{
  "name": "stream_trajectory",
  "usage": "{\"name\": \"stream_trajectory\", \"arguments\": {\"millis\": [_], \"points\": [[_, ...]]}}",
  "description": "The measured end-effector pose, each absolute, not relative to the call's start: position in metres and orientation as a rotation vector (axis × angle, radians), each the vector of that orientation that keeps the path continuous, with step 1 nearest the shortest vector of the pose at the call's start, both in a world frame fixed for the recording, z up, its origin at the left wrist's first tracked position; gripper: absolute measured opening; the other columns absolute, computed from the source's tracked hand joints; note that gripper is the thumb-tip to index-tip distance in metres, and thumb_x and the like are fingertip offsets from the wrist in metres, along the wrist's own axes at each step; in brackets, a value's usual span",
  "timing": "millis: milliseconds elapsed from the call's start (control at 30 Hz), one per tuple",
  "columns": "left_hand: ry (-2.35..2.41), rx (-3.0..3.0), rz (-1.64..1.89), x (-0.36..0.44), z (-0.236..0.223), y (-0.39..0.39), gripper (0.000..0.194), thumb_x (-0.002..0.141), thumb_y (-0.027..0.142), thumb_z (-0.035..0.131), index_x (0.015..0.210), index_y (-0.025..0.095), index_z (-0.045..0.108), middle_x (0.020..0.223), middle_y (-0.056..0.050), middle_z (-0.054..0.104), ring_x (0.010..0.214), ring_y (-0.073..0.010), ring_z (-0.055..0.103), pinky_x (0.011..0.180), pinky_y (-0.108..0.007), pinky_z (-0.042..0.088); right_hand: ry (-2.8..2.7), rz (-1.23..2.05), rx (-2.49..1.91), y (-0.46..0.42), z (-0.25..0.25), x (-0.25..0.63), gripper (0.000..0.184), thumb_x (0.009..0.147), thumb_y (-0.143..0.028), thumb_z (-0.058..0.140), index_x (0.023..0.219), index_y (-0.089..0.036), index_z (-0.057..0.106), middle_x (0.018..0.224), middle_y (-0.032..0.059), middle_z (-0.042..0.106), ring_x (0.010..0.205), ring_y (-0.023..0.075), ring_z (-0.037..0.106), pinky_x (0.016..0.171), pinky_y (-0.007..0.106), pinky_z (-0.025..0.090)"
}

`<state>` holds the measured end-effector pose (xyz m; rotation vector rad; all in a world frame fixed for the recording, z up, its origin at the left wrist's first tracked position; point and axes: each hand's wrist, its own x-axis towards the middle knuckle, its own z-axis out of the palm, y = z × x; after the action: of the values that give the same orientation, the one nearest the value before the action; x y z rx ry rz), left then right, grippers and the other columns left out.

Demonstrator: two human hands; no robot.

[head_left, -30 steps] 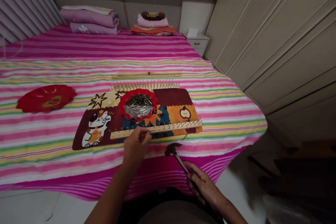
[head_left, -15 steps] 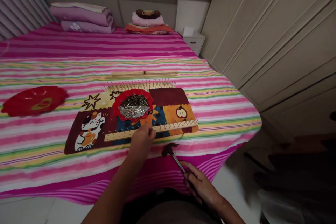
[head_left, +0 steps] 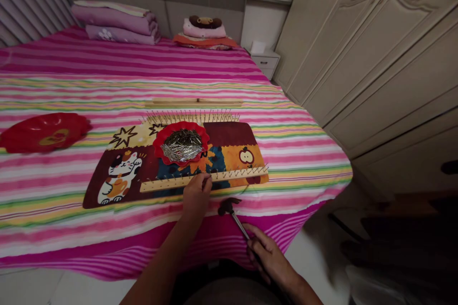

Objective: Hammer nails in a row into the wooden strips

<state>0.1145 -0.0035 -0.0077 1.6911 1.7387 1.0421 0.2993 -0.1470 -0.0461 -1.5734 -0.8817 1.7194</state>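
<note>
My left hand (head_left: 197,191) is closed at the near edge of a wooden strip (head_left: 162,184), its fingertips pinched over the wood. Whatever sits between those fingers is too small to make out. Nails stand in rows along the strip, many of them leaning. In my right hand (head_left: 266,252) is a claw hammer (head_left: 234,216), gripped by its dark handle, with the head resting over the near side of the bed. A red scalloped dish (head_left: 160,152) full of loose nails (head_left: 182,145) sits on a patterned mat (head_left: 234,133) beyond my left hand.
Behind the dish lies another strip bristling with nails (head_left: 193,117), and farther back a bare wooden strip (head_left: 214,103). A red plate (head_left: 43,132) rests at left on the striped bedspread (head_left: 293,143). Folded bedding (head_left: 118,24) is by the headboard; a wardrobe (head_left: 358,47) stands at right.
My left hand has shifted slightly right along the strip, still pinched. The hammer in my right hand has moved a little left and down. The camera view has turned slightly.
</note>
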Motion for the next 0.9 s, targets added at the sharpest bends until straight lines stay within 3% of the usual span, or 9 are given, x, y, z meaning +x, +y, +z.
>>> {"name": "stream_trajectory", "arguments": {"millis": [133, 267, 433, 600, 767, 900], "points": [[1.729, 1.707, 1.085, 0.113, -0.012, -0.003, 0.016, 0.076, 0.028, 0.049, 0.076, 0.02, 0.062, 0.072, -0.002, 0.065, 0.069, -0.0151, 0.06, 0.068, -0.026, 0.045, -0.898, 1.681, -1.545, -0.151, -0.02, 0.293, 0.058, 0.079, -0.047, 0.05, 0.128, -0.016, 0.047, 0.046, -0.0111, 0.037, 0.03, 0.0046, 0.027, 0.028, 0.014, 0.018], [1.72, 1.769, 1.103, 0.112, -0.015, -0.004, 0.016, 0.077, 0.027, 0.047, 0.075, 0.019, 0.061, 0.072, -0.002, 0.063, 0.068, -0.0142, 0.058, 0.068, -0.026, 0.044, -0.95, 1.587, -1.508, -0.141, 0.024, 0.289, 0.059, 0.083, -0.048, 0.048, 0.135, -0.022, 0.04, 0.056, -0.0073, 0.044, 0.033, 0.0051, 0.031, 0.029, 0.016, 0.021], [1.71, 1.845, 1.083, 0.112, -0.019, -0.004, 0.016, 0.079, 0.024, 0.045, 0.076, 0.02, 0.061, 0.074, -0.002, 0.063, 0.073, -0.0147, 0.058, 0.07, -0.026, 0.044, -1.41, 1.324, -1.509, -0.108, 0.061, 0.287, 0.048, 0.088, -0.038, 0.042, 0.134, -0.022, 0.044, 0.057, -0.0056, 0.042, 0.042, 0.009, 0.035, 0.039, 0.02, 0.03], [1.7, 1.898, 1.075, 0.113, -0.022, -0.004, 0.017, 0.081, 0.022, 0.044, 0.078, 0.02, 0.06, 0.075, -0.003, 0.062, 0.073, -0.0153, 0.058, 0.07, -0.026, 0.043, -1.633, 1.094, -1.489, -0.09, 0.066, 0.279, 0.046, 0.09, -0.031, 0.039, 0.135, -0.02, 0.045, 0.058, -0.0049, 0.038, 0.049, 0.0111, 0.033, 0.047, 0.022, 0.034], [1.729, 1.932, 1.07, 0.113, -0.023, -0.005, 0.016, 0.08, 0.019, 0.045, 0.073, 0.02, 0.059, 0.071, -0.002, 0.06, 0.071, -0.015, 0.057, 0.068, -0.025, 0.042, -1.672, 1.157, -1.516, -0.092, 0.068, 0.276, 0.046, 0.088, -0.032, 0.041, 0.131, -0.018, 0.049, 0.056, -0.0051, 0.036, 0.047, 0.011, 0.031, 0.047, 0.023, 0.037], [1.716, 1.952, 1.1, 0.114, -0.024, -0.005, 0.017, 0.081, 0.018, 0.043, 0.078, 0.02, 0.06, 0.073, -0.002, 0.061, 0.073, -0.0149, 0.058, 0.069, -0.025, 0.043, -1.582, 1.173, -1.559, -0.104, 0.063, 0.284, 0.046, 0.089, -0.037, 0.04, 0.133, -0.024, 0.047, 0.058, -0.0037, 0.042, 0.05, 0.0121, 0.039, 0.048, 0.023, 0.039]]}}
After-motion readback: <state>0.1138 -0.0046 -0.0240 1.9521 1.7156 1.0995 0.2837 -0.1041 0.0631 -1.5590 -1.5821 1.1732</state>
